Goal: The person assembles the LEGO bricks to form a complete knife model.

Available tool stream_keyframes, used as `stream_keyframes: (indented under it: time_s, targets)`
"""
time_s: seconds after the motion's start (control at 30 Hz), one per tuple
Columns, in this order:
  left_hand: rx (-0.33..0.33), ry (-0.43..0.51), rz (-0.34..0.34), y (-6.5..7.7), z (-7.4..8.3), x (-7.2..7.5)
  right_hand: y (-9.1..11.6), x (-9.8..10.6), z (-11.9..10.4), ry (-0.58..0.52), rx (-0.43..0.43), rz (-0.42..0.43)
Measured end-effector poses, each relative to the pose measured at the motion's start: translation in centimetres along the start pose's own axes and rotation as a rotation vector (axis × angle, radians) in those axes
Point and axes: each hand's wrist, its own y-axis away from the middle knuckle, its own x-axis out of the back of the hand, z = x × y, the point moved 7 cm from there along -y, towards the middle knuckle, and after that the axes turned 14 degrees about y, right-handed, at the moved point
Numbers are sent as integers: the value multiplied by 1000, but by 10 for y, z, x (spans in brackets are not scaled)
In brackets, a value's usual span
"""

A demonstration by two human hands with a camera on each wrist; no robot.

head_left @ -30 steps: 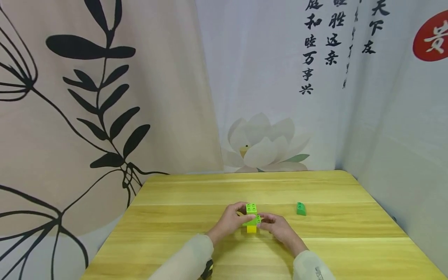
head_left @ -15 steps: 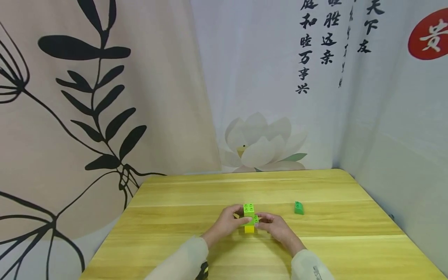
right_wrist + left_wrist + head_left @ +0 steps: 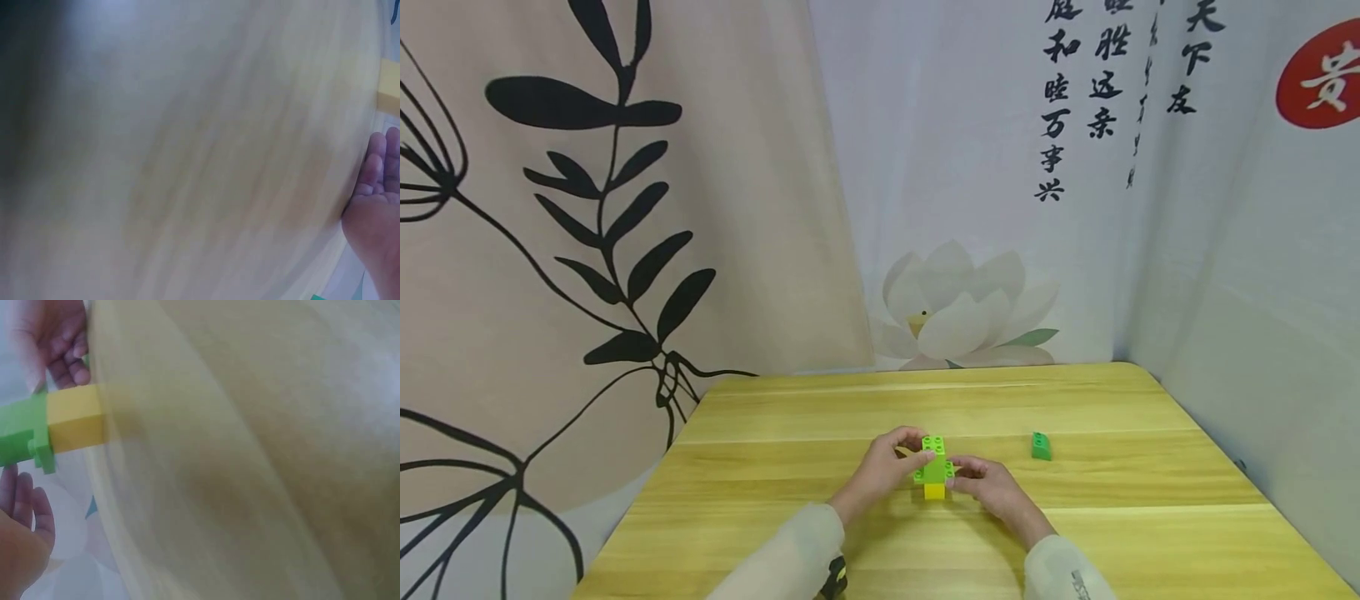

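Note:
A small stack of toy building bricks stands upright on the wooden table. Its base is a yellow brick, with a wider bright green brick above it and a lime green brick on top. My left hand pinches the top brick from the left, thumb on its front; its other fingers are partly hidden behind. My right hand pinches the right end of the wider brick. In the left wrist view, the yellow brick and green brick lie between both hands.
A separate dark green brick with a sloped side lies on the table to the right of the stack. Printed curtains hang behind the table and along its right side.
My left hand has shifted upward from the wider green brick to the top brick, uncovering the wider brick's left end. My right hand stays put. The head view has turned slightly.

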Motion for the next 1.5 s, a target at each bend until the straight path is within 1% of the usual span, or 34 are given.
stream_keyframes:
  time_s: [0.17, 0.37, 0.5, 0.73, 0.9, 1.03, 1.2, 1.4, 1.5]
  targets:
    - [-6, 17, -7, -2, -4, -3, 0, 1, 1, 7, -2, 5]
    - [-19, 13, -19, 0, -4, -5, -1, 0, 3, 13, -10, -4]
    - [-12, 15, -18, 2, -6, -6, -1, 0, 4, 11, -5, 3]
    - [-7, 9, -9, 2, -5, -5, -2, -1, 3, 20, 5, -5]
    - [-5, 5, -6, 2, -4, -6, -1, 1, 1, 25, -2, 13]
    - [1, 12, -3, 1, -8, -7, 0, 0, 1, 16, -4, 18]
    - [22, 16, 0, 4, -10, -6, 1, -2, 0, 6, 3, 14]
    - [14, 30, -15, 7, -7, -4, 0, -2, 0, 16, 0, 13]
    - [15, 24, -20, 6, -9, -4, 0, -1, 0, 17, -6, 11]
